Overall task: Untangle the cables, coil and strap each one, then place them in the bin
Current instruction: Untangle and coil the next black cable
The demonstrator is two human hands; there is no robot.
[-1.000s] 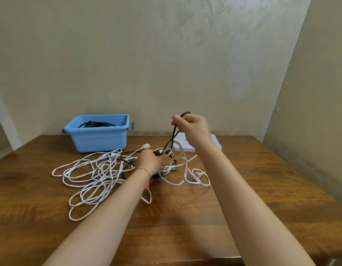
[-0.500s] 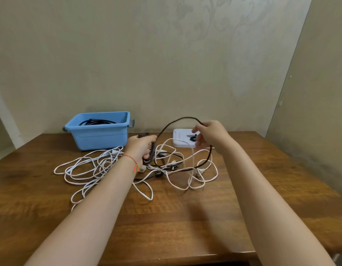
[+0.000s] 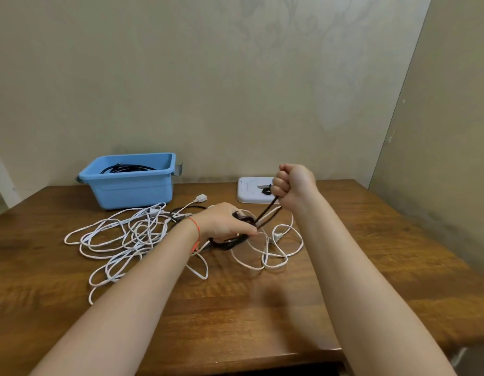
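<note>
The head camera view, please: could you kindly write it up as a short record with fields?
left hand: left hand grips the coiled part of a thin black cable low over the table
right hand: right hand, a raised fist, pulls a strand of that cable taut
white cables: loose tangle of white cables lies uncoiled on the brown wooden table
bin: blue plastic bin at back left, dark cable already inside
other: flat white plastic tray behind the right hand, with a small dark item on it

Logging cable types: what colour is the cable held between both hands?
Black cable, clearest in the head view.
</note>
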